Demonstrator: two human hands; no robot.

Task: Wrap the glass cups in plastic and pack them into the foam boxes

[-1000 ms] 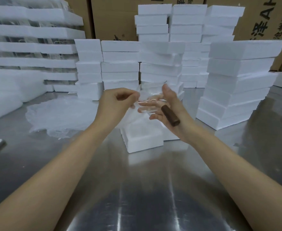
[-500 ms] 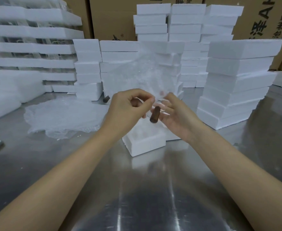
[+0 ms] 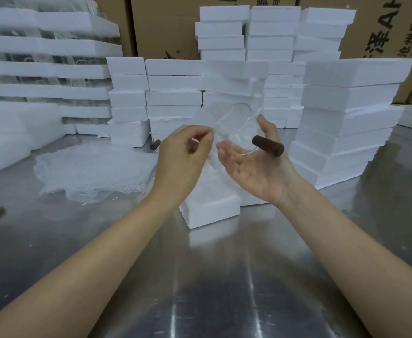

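Resting tilted on flat right hand (image 3: 253, 167), clear glass cup (image 3: 234, 123), brown handle (image 3: 268, 145), left hand (image 3: 183, 154) fingers (image 3: 206, 137) pinching plastic (image 3: 202, 118).

Near side of both hands: bare polished steel table (image 3: 200, 289), wide free room. Directly under left hand (image 3: 183, 154) and right hand (image 3: 253, 169): low open white foam box (image 3: 210, 211) blocks a straight drop. Between hands: clear glass cup with brown wooden handle (image 3: 234, 125) on right palm, thin clear plastic film (image 3: 200, 118) pinched by left. Right of right hand: tall stack of white foam boxes (image 3: 346, 118), near. Beyond hands: wall of white foam box stacks (image 3: 175, 93). Left of left hand: crumpled heap of clear plastic sheets (image 3: 90, 169), low, free above.
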